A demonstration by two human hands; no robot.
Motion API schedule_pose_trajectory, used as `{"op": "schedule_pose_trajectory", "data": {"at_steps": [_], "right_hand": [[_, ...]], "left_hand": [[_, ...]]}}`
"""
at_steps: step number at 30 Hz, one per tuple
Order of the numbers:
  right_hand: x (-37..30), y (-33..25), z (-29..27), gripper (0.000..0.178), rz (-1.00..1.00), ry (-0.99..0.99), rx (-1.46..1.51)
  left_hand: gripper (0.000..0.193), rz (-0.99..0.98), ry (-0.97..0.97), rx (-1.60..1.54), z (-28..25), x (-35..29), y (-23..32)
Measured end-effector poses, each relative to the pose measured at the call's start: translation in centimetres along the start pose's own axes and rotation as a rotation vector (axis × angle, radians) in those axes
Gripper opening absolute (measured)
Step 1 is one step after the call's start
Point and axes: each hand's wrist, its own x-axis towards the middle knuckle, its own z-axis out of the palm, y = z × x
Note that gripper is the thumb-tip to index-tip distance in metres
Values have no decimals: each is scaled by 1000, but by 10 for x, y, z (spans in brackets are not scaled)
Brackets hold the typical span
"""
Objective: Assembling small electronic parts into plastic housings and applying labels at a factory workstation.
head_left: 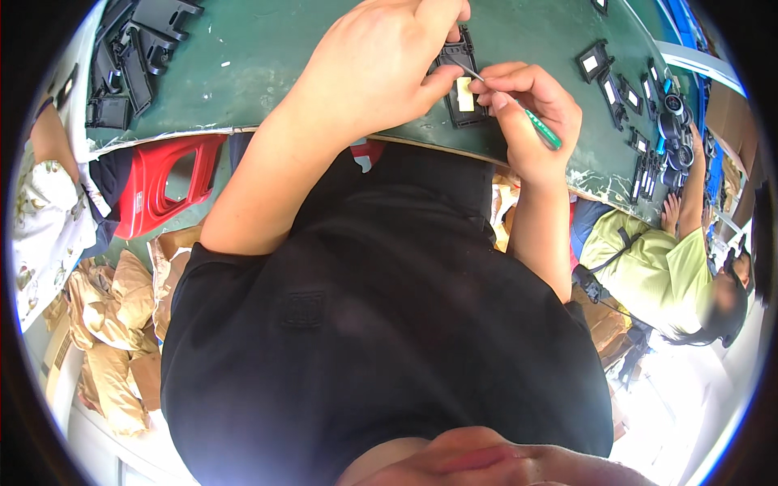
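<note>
Upper centre: the right hand (pixel 539 113) grips a green-handled tool (pixel 543 130), shaft over a black part (pixel 468 118); the left hand (pixel 389 61) adjoins. Upper left: black components (pixel 136 73) on the green table (pixel 243 69).

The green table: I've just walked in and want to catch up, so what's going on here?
The person's right hand holds a green-handled tool in its fingers, the thin metal shaft reaching over a black plastic part near the edge of the green table. The left hand is over the part's far end; its grip is hidden. A pale yellow piece shows on the part. More black parts lie to either side, and a co-worker is at the right.
</note>
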Motion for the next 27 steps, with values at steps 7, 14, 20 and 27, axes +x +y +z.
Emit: {"op": "schedule_pose_trajectory", "data": {"at_steps": [7, 14, 20, 27], "right_hand": [[1, -3, 2, 16, 43, 18, 9], [6, -5, 7, 17, 74, 44, 27], [4, -1, 7, 16, 17, 31, -44], [4, -5, 5, 19, 80, 44, 13]], "left_hand": [[39, 6, 4, -3, 0, -1, 0], [38, 9, -6, -4, -2, -1, 0], [37, 12, -1, 1, -1, -1, -1], [35, 83, 22, 102, 10, -8, -12]]}}
